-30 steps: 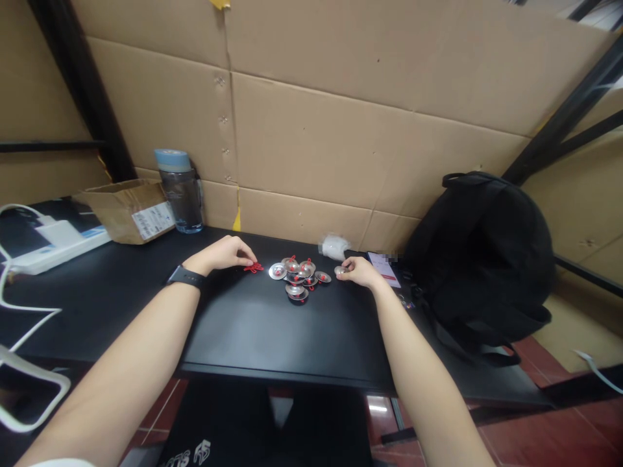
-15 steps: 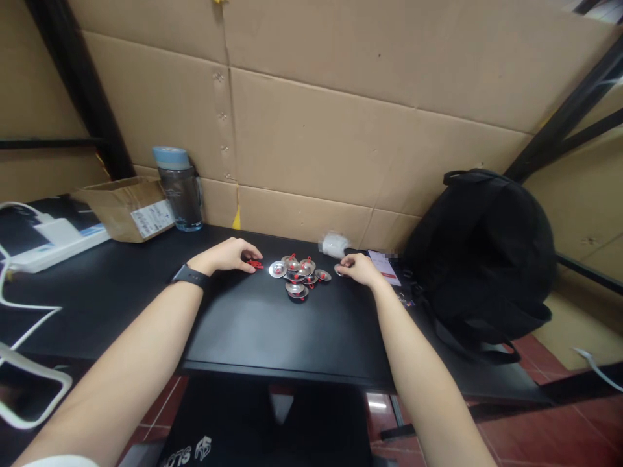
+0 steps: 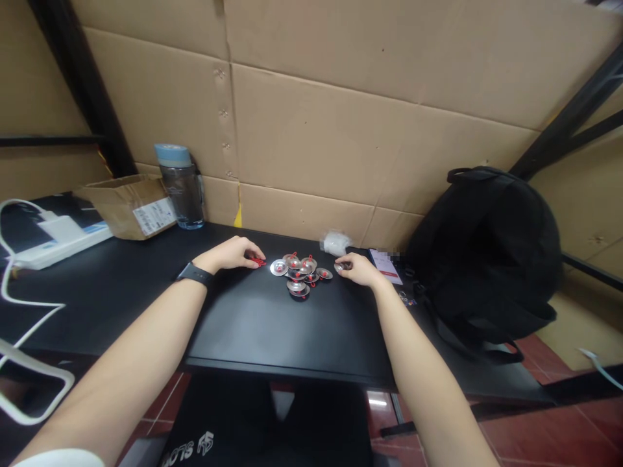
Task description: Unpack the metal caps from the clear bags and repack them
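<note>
Several small silver finger cymbals (image 3: 295,275) with red cord loops lie heaped on the black tabletop (image 3: 272,331) between my hands. To the left of them, my left hand (image 3: 238,252) rests low with thumb and fingers closed on a little bundle of red cords (image 3: 258,262). My right hand (image 3: 359,269), right of the heap, pinches one finger cymbal (image 3: 339,267) by its edge. Part of that cymbal is hidden behind the fingers.
A crumpled clear plastic bag (image 3: 335,243) and a white-and-red card (image 3: 387,266) lie behind my right hand. A black backpack (image 3: 487,259) stands right. Toward the left are a bottle (image 3: 181,194), an open cardboard box (image 3: 124,211) and a white power strip (image 3: 63,246).
The view has shifted slightly. My left fingers have closed more over the red cords. My right hand stays almost in place, with the cymbal it holds showing a little more.
</note>
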A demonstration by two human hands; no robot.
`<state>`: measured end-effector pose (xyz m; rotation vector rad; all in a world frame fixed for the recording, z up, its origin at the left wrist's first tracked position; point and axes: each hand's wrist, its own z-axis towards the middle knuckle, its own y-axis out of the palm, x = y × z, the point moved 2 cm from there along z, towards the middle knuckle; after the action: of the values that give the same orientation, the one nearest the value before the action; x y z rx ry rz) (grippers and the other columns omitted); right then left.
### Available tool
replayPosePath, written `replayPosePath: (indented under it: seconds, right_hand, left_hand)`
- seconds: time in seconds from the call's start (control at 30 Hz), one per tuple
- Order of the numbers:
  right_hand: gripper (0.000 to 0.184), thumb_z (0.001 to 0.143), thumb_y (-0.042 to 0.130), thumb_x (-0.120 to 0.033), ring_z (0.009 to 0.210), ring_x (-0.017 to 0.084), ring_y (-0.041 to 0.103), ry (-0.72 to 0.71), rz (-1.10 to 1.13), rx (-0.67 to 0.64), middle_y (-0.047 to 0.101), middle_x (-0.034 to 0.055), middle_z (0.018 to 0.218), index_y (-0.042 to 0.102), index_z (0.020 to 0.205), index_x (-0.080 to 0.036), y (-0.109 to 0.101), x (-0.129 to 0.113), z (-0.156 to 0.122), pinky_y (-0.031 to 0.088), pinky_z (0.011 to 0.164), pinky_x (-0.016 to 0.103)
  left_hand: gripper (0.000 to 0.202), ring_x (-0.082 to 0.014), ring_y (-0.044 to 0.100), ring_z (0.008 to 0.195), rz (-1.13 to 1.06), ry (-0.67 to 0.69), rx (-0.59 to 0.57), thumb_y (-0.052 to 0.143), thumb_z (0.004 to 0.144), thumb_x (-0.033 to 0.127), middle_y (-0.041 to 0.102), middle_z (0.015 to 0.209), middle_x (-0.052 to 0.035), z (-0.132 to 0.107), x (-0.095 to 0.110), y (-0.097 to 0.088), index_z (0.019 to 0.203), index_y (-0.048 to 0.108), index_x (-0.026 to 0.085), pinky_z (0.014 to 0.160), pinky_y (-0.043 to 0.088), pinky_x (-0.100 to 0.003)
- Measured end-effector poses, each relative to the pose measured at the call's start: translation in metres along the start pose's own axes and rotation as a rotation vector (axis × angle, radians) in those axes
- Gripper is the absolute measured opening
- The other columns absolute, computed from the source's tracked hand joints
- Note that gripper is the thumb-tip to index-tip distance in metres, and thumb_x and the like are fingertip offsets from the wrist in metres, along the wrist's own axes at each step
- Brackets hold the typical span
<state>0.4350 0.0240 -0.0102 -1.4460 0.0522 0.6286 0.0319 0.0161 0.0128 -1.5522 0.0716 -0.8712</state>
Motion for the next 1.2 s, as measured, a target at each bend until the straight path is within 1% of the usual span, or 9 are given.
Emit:
replayPosePath:
  seconds: [0.17,0.37,0.5,0.6,0.67,0.73,0.83,1.03,1.2]
  right_hand:
    - [0.032,0.076,0.076,-0.026,0.087,0.019,0.068,0.011,-0.023,-0.018,0.075,0.0068,0.104,0.078,0.108,-0.021,-0.003,-0.004,-0.002,0.051,0.082,0.027]
    - [0.029,0.075,0.077,-0.026,0.089,0.020,0.068,0.032,-0.064,-0.066,0.075,0.0062,0.100,0.077,0.104,-0.020,-0.010,-0.005,-0.005,0.049,0.081,0.028]
    - [0.033,0.075,0.076,-0.024,0.094,0.023,0.068,0.037,-0.125,-0.071,0.072,0.0087,0.104,0.076,0.108,-0.019,-0.012,-0.011,-0.007,0.049,0.086,0.031]
    - [0.041,0.077,0.075,-0.022,0.110,0.027,0.063,-0.051,-0.157,0.068,0.067,0.0119,0.119,0.072,0.118,-0.019,-0.012,-0.035,-0.009,0.046,0.098,0.036]
    - [0.033,0.084,0.069,-0.022,0.116,0.027,0.059,-0.180,-0.091,0.153,0.066,0.0111,0.121,0.071,0.117,-0.020,-0.008,-0.063,-0.012,0.044,0.103,0.039]
    - [0.022,0.091,0.062,-0.022,0.112,0.024,0.060,-0.326,0.001,0.152,0.067,0.0093,0.118,0.071,0.111,-0.021,0.000,-0.092,-0.015,0.044,0.102,0.039]
    - [0.020,0.095,0.058,-0.020,0.111,0.024,0.060,-0.411,0.034,0.102,0.070,0.0077,0.119,0.072,0.109,-0.023,0.015,-0.123,-0.019,0.043,0.100,0.041]
    - [0.021,0.099,0.056,-0.024,0.123,0.028,0.055,-0.449,-0.015,-0.022,0.066,0.0069,0.137,0.076,0.106,-0.026,0.035,-0.128,-0.021,0.037,0.099,0.047]
    - [0.028,0.101,0.052,-0.024,0.121,0.027,0.056,-0.440,-0.013,0.014,0.067,0.0084,0.135,0.072,0.120,-0.026,0.038,-0.127,-0.020,0.037,0.100,0.047]
  left_hand:
    - [0.032,-0.0209,0.073,0.093,-0.028,0.021,-0.003,0.077,0.076,0.044,0.080,0.101,-0.0038,0.001,-0.002,0.001,0.102,0.082,0.025,0.085,0.051,-0.026]
    - [0.074,-0.0232,0.071,0.101,-0.115,-0.096,-0.045,0.084,0.064,0.038,0.076,0.117,-0.0064,-0.005,-0.017,-0.004,0.134,0.066,0.025,0.086,0.054,-0.029]
    - [0.061,-0.0227,0.071,0.101,-0.083,-0.079,-0.052,0.080,0.069,0.039,0.077,0.112,-0.0063,-0.005,-0.014,-0.003,0.127,0.071,0.023,0.088,0.053,-0.029]
    - [0.053,-0.0225,0.071,0.100,-0.054,-0.051,-0.027,0.078,0.073,0.040,0.077,0.111,-0.0069,-0.003,-0.007,-0.001,0.122,0.073,0.022,0.088,0.053,-0.029]
    - [0.049,-0.0221,0.071,0.098,-0.045,-0.033,-0.014,0.078,0.074,0.040,0.078,0.110,-0.0070,-0.001,-0.004,0.001,0.119,0.075,0.021,0.087,0.053,-0.029]
    - [0.047,-0.0216,0.072,0.095,-0.047,-0.028,-0.012,0.078,0.074,0.041,0.078,0.106,-0.0070,0.000,-0.002,0.002,0.116,0.076,0.021,0.085,0.053,-0.028]
    - [0.045,-0.0209,0.072,0.090,-0.062,-0.029,-0.014,0.078,0.074,0.042,0.079,0.100,-0.0066,0.001,-0.004,0.002,0.114,0.077,0.020,0.082,0.053,-0.027]
    - [0.043,-0.0203,0.073,0.086,-0.113,-0.038,-0.020,0.081,0.072,0.039,0.080,0.094,-0.0052,0.001,-0.008,0.002,0.111,0.077,0.021,0.080,0.054,-0.027]
    - [0.047,-0.0213,0.073,0.090,-0.084,-0.047,-0.014,0.082,0.071,0.042,0.079,0.100,-0.0060,-0.002,-0.003,-0.001,0.113,0.076,0.021,0.081,0.054,-0.028]
